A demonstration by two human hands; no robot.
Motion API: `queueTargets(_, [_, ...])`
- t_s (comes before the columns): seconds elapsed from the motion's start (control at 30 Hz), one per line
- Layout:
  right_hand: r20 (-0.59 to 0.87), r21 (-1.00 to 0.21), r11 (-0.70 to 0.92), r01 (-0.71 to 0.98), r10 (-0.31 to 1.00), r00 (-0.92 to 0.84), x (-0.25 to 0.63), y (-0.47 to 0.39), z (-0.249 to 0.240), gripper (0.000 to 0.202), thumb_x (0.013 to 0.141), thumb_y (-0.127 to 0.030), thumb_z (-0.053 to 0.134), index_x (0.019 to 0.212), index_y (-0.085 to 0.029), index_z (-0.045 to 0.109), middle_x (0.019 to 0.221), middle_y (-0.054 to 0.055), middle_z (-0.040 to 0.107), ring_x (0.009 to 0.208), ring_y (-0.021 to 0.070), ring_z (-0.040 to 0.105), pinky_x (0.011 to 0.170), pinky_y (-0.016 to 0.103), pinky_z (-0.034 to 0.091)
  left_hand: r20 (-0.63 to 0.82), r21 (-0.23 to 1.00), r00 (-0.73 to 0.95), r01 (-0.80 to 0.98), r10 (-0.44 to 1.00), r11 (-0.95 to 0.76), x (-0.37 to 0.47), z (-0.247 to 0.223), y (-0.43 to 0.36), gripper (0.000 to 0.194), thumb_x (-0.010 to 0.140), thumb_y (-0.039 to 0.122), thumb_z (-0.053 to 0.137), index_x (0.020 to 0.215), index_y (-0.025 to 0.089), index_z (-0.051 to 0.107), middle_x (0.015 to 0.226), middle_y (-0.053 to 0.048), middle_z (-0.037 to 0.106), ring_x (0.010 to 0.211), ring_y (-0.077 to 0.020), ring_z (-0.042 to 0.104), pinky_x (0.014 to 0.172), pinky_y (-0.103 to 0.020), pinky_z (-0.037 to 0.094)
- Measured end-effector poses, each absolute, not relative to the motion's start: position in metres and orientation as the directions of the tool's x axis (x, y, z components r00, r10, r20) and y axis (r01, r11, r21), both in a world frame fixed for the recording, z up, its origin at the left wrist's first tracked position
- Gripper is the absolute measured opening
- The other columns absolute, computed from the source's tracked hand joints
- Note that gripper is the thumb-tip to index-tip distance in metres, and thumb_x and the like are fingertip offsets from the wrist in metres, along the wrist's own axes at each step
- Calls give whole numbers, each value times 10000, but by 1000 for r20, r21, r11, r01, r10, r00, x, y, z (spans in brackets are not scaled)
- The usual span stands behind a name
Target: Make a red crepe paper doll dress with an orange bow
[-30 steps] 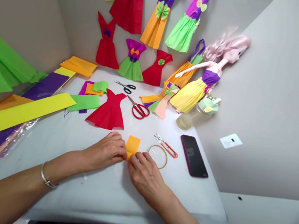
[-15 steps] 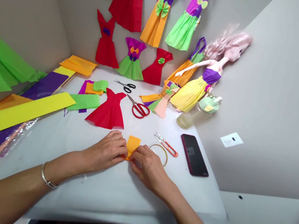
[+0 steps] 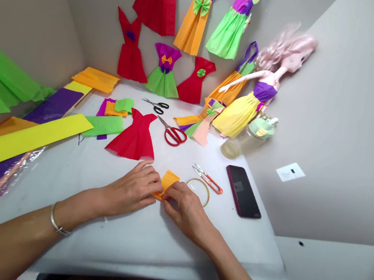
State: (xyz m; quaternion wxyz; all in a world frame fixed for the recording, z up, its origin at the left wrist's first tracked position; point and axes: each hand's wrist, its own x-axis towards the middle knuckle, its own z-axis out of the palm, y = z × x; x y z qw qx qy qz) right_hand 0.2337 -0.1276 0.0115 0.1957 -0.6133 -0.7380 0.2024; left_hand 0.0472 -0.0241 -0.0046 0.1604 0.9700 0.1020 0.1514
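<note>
A small orange piece of paper lies on the white-covered table between my hands, its near edge folded. My left hand pinches the near left part of it, fingers bent together. On the right side, my right hand grips the same near edge with fingertips pressed down, close to the left fingertips. The exact fold under the fingers is hidden. Just beyond my left hand lies a red paper dress. A ring of clear tape and orange-handled snips are beside my right hand.
Red-handled scissors and black-handled scissors lie farther back. A phone and a bottle stand at the right, near a doll. A yellow strip crosses paper packs at left. Paper dresses hang on the wall.
The orange piece has tilted, its far end turning slightly to the right. Both hands still hold its near edge, and my left fingers have shifted a little over it.
</note>
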Motion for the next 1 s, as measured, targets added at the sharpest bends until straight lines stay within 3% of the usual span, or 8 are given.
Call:
queueTargets(0.17, [18,-565,144,812,987,-163,235,-128,11,134,842,-58,626,839,-191,648,895,14,620,847,154,591,737,256,473,278,316,931,144,237,-938,49,-8,-23,137,943,153,492,872,193,602,875,-21,623,890,-178,542,1128,-511,242])
queueTargets(0.33, [7,-528,161,834,983,-185,235,-131,9,77,848,-213,709,890,-198,646,956,31,618,886,175,581,773,290,483,232,417,933,161,276,-894,47,-10,-21,95,929,187,550,873,201,625,852,-2,622,877,-167,558,1137,-501,224])
queueTargets(0.53, [32,-551,128,824,991,-133,234,-139,5,89,889,-128,637,881,-208,675,924,25,629,885,169,581,746,270,480,168,505,937,186,307,-843,46,-13,-21,83,924,211,579,885,215,652,850,7,633,860,-164,567,1102,-474,264])
queueTargets(0.73, [85,-509,114,853,993,-82,231,-143,-4,87,884,-119,623,879,-194,667,898,39,611,846,182,573,739,293,489,215,458,931,171,296,-872,47,-17,-19,118,949,219,544,892,215,647,862,8,639,854,-155,568,1128,-484,227])
queueTargets(1.0, [269,-406,191,894,959,-83,227,-149,-21,146,935,-134,543,843,-182,645,848,54,613,805,185,563,717,293,471,279,378,927,133,250,-916,47,-17,-18,166,957,182,498,856,205,627,814,17,619,815,-143,540,1158,-518,185])
